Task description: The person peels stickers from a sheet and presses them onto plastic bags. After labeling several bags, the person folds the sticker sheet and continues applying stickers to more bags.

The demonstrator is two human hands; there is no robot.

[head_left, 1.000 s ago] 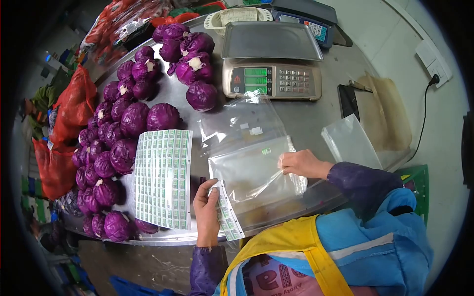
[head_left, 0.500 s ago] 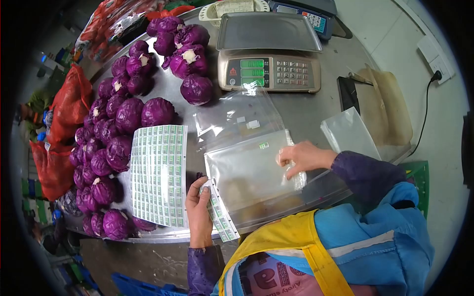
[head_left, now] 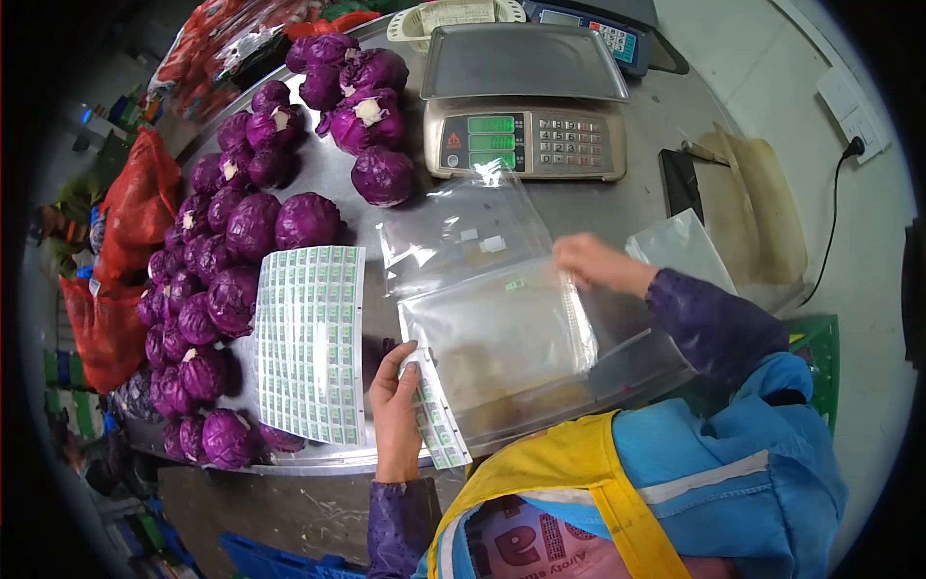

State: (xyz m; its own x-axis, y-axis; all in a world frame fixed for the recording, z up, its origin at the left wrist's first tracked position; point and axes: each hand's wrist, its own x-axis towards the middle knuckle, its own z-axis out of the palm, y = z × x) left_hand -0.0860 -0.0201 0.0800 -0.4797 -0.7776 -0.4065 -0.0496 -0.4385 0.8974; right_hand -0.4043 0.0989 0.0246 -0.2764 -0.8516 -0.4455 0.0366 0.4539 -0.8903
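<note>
My left hand [head_left: 395,415] pinches a narrow strip of green-and-white stickers [head_left: 440,425] along the near left edge of a stack of clear plastic bags [head_left: 502,338]. One small green sticker [head_left: 514,285] sits on the top bag. My right hand [head_left: 600,264] is at the stack's upper right corner, its fingers curled together and slightly blurred; what they grip, if anything, is hidden. A large sheet of the same stickers [head_left: 311,343] lies left of the bags, against the red cabbages [head_left: 253,227]. Another clear bag [head_left: 463,236] lies flat just beyond the stack.
Behind the bags stands a weighing scale [head_left: 526,125] with green displays; a second scale [head_left: 612,39] is farther back. More clear bags [head_left: 680,256], a knife [head_left: 704,152] and a brown board [head_left: 762,212] lie right. Red mesh sacks [head_left: 140,207] stand beyond the table's left edge.
My right hand has moved up along the bags' right edge to the corner, and its fingers have closed together. The left hand with the sticker strip has barely shifted.
</note>
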